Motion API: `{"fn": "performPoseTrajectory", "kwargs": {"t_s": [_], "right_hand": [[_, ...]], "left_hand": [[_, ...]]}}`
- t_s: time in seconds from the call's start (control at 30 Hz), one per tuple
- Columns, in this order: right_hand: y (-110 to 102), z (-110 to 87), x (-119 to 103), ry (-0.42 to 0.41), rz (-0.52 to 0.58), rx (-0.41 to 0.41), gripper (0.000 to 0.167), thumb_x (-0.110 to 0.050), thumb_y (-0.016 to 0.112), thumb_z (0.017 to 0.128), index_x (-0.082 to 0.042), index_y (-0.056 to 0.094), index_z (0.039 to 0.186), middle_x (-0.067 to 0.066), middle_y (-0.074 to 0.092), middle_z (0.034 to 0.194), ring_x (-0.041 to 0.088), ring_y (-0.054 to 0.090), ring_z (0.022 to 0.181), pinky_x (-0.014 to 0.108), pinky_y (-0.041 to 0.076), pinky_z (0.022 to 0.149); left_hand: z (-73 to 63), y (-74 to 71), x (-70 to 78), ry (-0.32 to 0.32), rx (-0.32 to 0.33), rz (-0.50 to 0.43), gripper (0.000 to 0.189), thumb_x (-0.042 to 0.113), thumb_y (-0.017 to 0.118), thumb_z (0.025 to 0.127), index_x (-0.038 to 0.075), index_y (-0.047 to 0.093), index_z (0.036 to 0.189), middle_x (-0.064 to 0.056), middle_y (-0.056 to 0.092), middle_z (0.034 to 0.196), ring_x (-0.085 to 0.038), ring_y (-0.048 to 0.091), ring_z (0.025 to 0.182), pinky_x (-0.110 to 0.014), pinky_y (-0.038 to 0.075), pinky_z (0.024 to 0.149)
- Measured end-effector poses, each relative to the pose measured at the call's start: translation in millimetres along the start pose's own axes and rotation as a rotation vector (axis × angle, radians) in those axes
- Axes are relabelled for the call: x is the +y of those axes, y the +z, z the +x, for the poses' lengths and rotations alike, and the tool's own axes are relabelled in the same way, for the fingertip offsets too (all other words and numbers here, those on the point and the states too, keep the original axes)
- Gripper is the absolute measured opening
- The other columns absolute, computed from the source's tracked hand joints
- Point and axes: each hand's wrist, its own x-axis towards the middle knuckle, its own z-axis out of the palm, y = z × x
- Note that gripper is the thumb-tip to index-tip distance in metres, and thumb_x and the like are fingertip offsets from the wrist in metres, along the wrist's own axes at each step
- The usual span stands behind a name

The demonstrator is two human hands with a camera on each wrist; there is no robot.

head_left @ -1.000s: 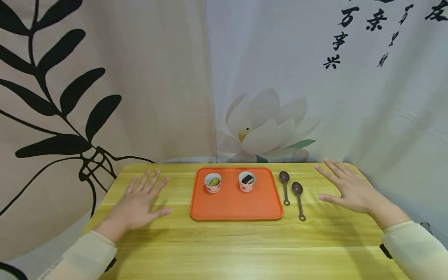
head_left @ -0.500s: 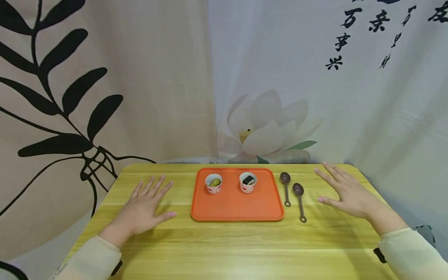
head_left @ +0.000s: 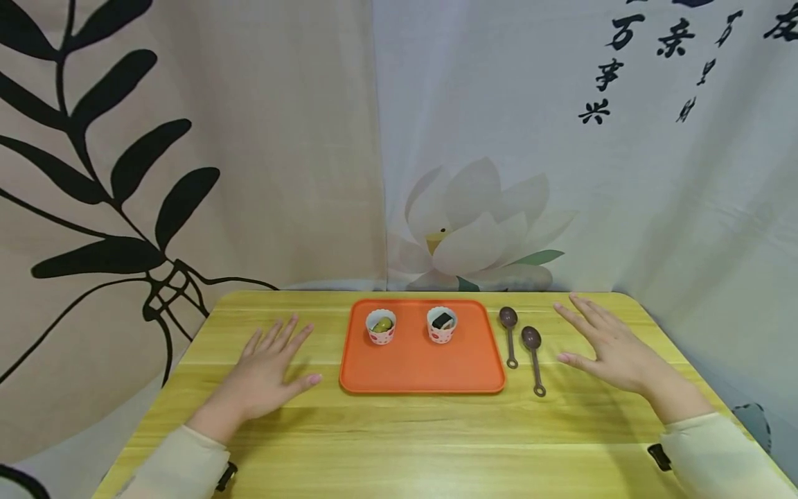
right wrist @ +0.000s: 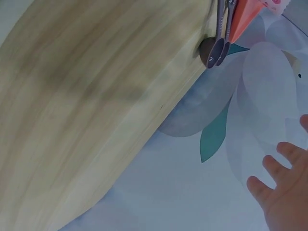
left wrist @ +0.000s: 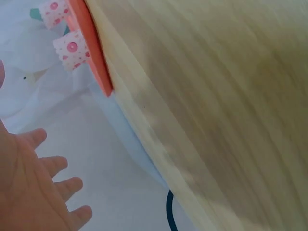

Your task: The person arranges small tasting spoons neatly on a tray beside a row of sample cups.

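My left hand [head_left: 264,378] hovers over the table left of the orange tray [head_left: 424,371], its fingers spread and nothing in it. On the other side my right hand [head_left: 623,353] is also spread and holds nothing; nearest to it lies a brown spoon [head_left: 532,338]. A second brown spoon [head_left: 508,318] lies between that one and the tray. Two small paper cups with red marks stand on the tray: the left cup [head_left: 380,336] contains something yellow-green, the right cup [head_left: 440,335] a black-and-white piece. In the left wrist view the palm [left wrist: 29,187] shows with parted fingers.
The wooden table [head_left: 386,443] reaches back to a pale curtain [head_left: 299,173] printed with dark leaves, a lotus and black characters. The table's right edge slopes beyond my right hand. A dark cable [head_left: 25,478] shows at the lower left corner.
My left hand has drifted right, toward the tray. My right hand has shifted slightly left, toward the spoons. The tray, cups and spoons have stayed in place.
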Motion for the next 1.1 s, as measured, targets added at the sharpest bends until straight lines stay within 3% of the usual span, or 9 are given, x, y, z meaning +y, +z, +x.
{"fn": "performPoseTrajectory", "kwargs": {"t_s": [0.2,0.47,1.1], "right_hand": [[2,2.2,-7,0.042,0.039,-0.020,0.079,-0.047,0.065,0.095,-0.022,0.027,0.160,0.017,0.013,0.166,0.049,0.021,0.146,0.075,0.024,0.104],[13,6.4,-19,0.090,0.115,-0.062,0.076,-0.052,0.062,0.096,-0.025,0.030,0.159,0.016,0.015,0.166,0.052,0.020,0.144,0.072,0.022,0.107],[26,18.4,-37,0.086,0.152,-0.064,0.080,-0.055,0.062,0.095,-0.015,0.034,0.157,0.019,0.021,0.163,0.050,0.021,0.145,0.071,0.022,0.109]], "left_hand": [[0.2,3.8,5.9,-0.012,0.009,-0.025,0.089,0.067,0.052,0.094,0.016,0.024,0.161,-0.019,0.019,0.163,-0.047,0.017,0.148,-0.068,0.007,0.115],[0.7,1.6,17.3,-0.037,-0.009,-0.084,0.087,0.066,0.051,0.095,0.015,0.026,0.160,-0.020,0.021,0.162,-0.049,0.020,0.146,-0.068,0.008,0.115],[13.1,13.1,30.8,-0.067,-0.098,-0.148,0.089,0.071,0.049,0.093,0.017,0.027,0.160,-0.017,0.022,0.163,-0.049,0.021,0.146,-0.069,0.011,0.114]]}}
